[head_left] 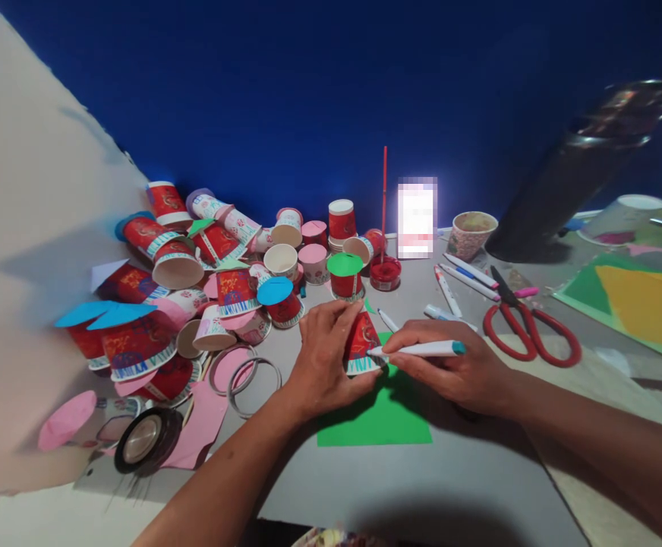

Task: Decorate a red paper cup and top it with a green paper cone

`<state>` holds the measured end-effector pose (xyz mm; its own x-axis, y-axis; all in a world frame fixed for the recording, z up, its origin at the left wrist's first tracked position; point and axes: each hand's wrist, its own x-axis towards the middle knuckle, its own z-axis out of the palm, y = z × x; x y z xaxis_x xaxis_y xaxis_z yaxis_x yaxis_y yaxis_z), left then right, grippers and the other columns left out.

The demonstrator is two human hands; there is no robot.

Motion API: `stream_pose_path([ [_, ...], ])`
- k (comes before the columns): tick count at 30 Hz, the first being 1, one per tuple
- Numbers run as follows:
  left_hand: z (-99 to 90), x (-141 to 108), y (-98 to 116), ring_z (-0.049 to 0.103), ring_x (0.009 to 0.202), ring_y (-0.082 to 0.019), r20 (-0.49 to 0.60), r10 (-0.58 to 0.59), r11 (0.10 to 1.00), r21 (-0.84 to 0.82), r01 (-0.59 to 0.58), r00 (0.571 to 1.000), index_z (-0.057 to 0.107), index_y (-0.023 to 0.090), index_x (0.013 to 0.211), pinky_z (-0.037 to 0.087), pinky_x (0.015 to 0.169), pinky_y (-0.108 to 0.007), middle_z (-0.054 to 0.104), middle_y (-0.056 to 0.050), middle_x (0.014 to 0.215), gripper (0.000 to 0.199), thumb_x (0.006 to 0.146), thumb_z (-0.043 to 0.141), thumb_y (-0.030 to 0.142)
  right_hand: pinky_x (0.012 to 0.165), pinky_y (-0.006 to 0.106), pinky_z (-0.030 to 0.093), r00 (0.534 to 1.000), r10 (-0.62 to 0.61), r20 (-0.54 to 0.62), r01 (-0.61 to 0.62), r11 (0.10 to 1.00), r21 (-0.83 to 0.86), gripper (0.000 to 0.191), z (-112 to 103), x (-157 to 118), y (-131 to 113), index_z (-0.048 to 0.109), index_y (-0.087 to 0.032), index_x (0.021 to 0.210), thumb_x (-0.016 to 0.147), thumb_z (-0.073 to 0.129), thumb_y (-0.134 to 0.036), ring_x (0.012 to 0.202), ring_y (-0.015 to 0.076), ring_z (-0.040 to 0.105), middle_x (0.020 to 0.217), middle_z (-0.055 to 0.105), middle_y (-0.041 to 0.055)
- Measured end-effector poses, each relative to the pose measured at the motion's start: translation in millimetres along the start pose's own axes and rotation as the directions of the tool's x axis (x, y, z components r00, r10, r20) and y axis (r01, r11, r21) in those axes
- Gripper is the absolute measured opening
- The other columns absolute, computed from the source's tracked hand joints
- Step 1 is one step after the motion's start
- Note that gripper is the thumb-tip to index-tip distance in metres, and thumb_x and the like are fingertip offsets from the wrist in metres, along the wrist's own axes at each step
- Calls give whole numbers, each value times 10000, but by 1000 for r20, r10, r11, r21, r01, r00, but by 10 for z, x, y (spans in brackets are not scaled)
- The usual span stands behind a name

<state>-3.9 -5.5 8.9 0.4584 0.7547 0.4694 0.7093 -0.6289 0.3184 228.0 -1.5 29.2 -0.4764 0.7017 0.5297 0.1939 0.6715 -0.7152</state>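
My left hand [326,361] is wrapped round a red paper cup [360,340] and steadies it low over a sheet of green paper [377,422]. Teal strokes run along the cup's pale rim band. Between the fingers of my right hand [461,365] is a white marker [422,349] with a teal end, its tip at the cup's lower side. Just behind stand a red cup with a green paper top [345,275] and another with a blue top [277,295].
Many decorated cups [137,342] crowd the left side, near rings [254,387] and pink paper [203,425]. Scissors [530,327], loose markers [471,275], a red paint pot [385,275] with a brush, a patterned cup [471,235] and a dark flask [570,182] stand behind and right.
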Motion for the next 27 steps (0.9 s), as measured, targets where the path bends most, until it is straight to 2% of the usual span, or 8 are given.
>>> stream_pose_path([
  [5, 10, 1, 4, 490, 1287, -359, -8, 15, 1000, 1, -15, 1000, 331, 242, 1534, 357, 1072, -509, 494, -159, 1415, 882, 788, 770, 411, 649, 225, 549, 997, 45, -58, -45, 999, 8, 89, -12, 2, -7, 749, -219, 939, 953, 662, -225, 722, 146, 730, 841, 789, 15],
  [10, 26, 2, 10, 506, 1275, -352, -33, 27, 1000, 11, -27, 999, 365, 216, 1506, 353, 1069, -497, 525, -162, 1418, 855, 786, 774, 426, 713, 236, 557, 989, -147, -18, 146, 988, -50, 99, 21, 8, 11, 743, -186, 973, 957, 646, -178, 740, 145, 722, 846, 785, 39],
  [15, 17, 10, 18, 508, 1277, -342, -37, 19, 1000, 13, -18, 999, 353, 226, 1507, 352, 1085, -488, 544, -145, 1411, 889, 768, 813, 405, 683, 229, 562, 992, -56, -112, 51, 998, -43, 84, 3, 9, 18, 736, -210, 950, 960, 655, -189, 734, 145, 731, 848, 787, 20],
  [18, 5, 6, 16, 501, 1284, -340, -38, 22, 1000, 14, -22, 999, 334, 222, 1513, 346, 1091, -487, 544, -144, 1411, 901, 767, 817, 370, 704, 232, 576, 990, -82, -118, 77, 996, -47, 111, -6, -5, 41, 724, -212, 1029, 975, 633, -179, 781, 152, 754, 932, 803, 35],
  [23, 4, -24, -9, 480, 1305, -344, -72, 48, 999, 3, -47, 996, 278, 228, 1546, 327, 1116, -510, 523, -151, 1421, 920, 785, 785, 329, 875, 329, 588, 991, -116, -60, 100, 971, -216, 292, -5, -5, 183, 635, -225, 1275, 988, 606, -177, 963, 200, 743, 1106, 781, 80],
  [27, 5, -43, -18, 479, 1314, -347, -103, 57, 998, -25, -59, 993, 252, 224, 1561, 348, 1114, -520, 511, -159, 1428, 923, 802, 765, 339, 958, 440, 570, 990, -47, 135, 84, 954, -289, 753, -14, 18, 308, 482, -215, 1478, 819, 839, -283, 1160, 293, 636, 1267, 700, 133],
])
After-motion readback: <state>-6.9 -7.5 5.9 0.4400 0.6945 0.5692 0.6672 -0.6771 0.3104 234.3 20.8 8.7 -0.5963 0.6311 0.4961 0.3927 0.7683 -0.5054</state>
